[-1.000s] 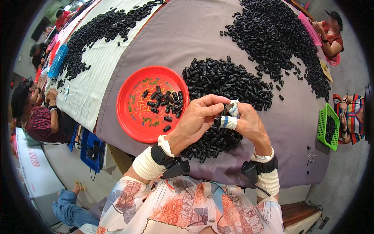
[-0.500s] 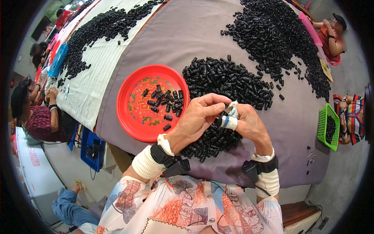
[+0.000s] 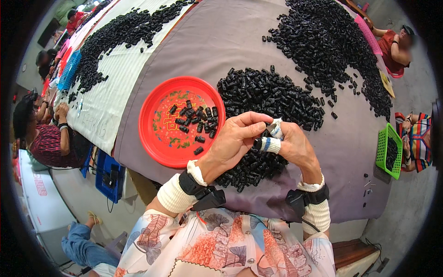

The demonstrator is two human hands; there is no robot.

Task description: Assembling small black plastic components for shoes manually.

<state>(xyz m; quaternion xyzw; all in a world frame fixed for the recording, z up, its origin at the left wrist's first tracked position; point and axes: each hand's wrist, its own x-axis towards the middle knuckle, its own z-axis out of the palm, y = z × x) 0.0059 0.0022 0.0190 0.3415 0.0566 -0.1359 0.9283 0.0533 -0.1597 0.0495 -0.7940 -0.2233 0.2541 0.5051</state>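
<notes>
In front of my chest, my two hands meet over a heap of small black plastic parts (image 3: 272, 94). My left hand (image 3: 233, 141) pinches with thumb and forefinger at a small black plastic part (image 3: 267, 133), mostly hidden by fingers. My right hand (image 3: 297, 144) is curled closed against the same part, with white, blue-striped cloth covers (image 3: 271, 145) on its fingers. Beside my left hand lies a round red tray (image 3: 146, 138) with a printed pattern; several black parts (image 3: 200, 139) are gathered on its right side.
A larger heap of black parts (image 3: 323, 46) spreads over the far right of the grey cloth (image 3: 194, 46). More lie on the white cloth (image 3: 120, 83) at left. A green basket (image 3: 382, 147) stands at the right edge. Co-workers sit on both sides.
My hands stay together at almost the same spot, with only slight finger motion. At the far right, a co-worker's arm and head have shifted a little.
</notes>
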